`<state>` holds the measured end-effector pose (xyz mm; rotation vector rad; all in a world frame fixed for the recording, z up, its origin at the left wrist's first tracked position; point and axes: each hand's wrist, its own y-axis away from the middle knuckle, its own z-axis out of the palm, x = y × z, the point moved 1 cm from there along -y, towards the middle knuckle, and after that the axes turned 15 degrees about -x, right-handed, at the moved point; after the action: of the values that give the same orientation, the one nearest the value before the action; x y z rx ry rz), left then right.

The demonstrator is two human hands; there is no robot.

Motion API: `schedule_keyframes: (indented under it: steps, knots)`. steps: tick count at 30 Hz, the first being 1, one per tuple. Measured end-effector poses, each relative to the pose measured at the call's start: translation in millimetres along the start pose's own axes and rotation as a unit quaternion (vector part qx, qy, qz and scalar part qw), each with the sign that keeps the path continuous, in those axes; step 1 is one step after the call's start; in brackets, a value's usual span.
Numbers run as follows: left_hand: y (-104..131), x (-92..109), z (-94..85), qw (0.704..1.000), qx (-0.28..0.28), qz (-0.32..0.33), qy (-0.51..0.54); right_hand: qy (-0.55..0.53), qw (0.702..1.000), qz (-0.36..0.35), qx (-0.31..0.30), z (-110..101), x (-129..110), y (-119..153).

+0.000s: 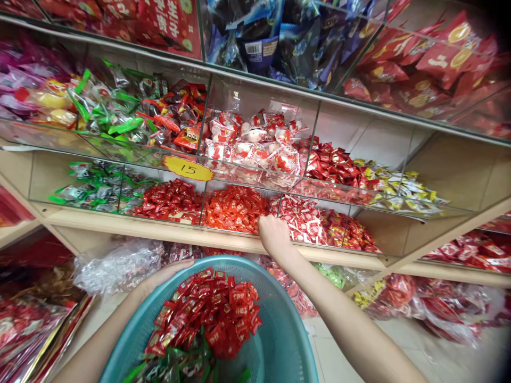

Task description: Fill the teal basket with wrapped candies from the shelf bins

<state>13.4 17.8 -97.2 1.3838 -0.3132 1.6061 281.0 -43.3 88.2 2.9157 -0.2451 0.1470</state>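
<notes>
A teal plastic basket point(297, 319) is tilted below the shelves. My left hand point(172, 271) grips its far left rim; most of the fingers are hidden. Red-wrapped candies point(215, 306) fill the basket's upper part, and green-and-dark wrapped candies point(186, 361) lie nearer to me. Beyond the rim, my right hand point(273, 234) is closed in a fist at the front edge of the bottom shelf. It is at the right end of the orange-red wrapped candies point(235, 207), beside the red-and-white wrapped candies point(301, 218). Whatever its fingers hold is hidden.
Clear partitions divide the candy shelves. A wooden ledge point(227, 240) runs along the bottom shelf, and a yellow tag point(188, 168) reading 15 hangs above it. Plastic bags point(120, 263) lie underneath on the left. Blue packets point(259, 48) fill an upper compartment.
</notes>
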Motion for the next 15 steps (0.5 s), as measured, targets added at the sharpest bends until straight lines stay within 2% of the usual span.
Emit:
schedule_keyframes:
  steps: [2,4,6,8,12,15]
  knots:
    - [2,2,4.6,1.0,-0.009,0.0,0.01,-0.011,1.0,-0.003,0.028,4,7,18]
    - [4,5,10.4,0.999,-0.034,-0.002,0.027,-0.034,0.999,-0.028,0.023,15,13,37]
    - [5,7,14.2,0.998,-0.052,-0.003,0.037,-0.058,0.996,-0.064,-0.015,35,18,55]
    - [4,8,14.2,0.999,-0.044,0.004,0.025,-0.061,0.992,-0.087,-0.069,60,19,70]
    - [2,7,8.6,1.0,-0.025,0.013,-0.013,-0.035,0.981,-0.077,-0.173,106,15,88]
    - [2,6,7.8,0.999,-0.022,0.014,-0.021,-0.02,0.978,-0.058,-0.198,126,8,92]
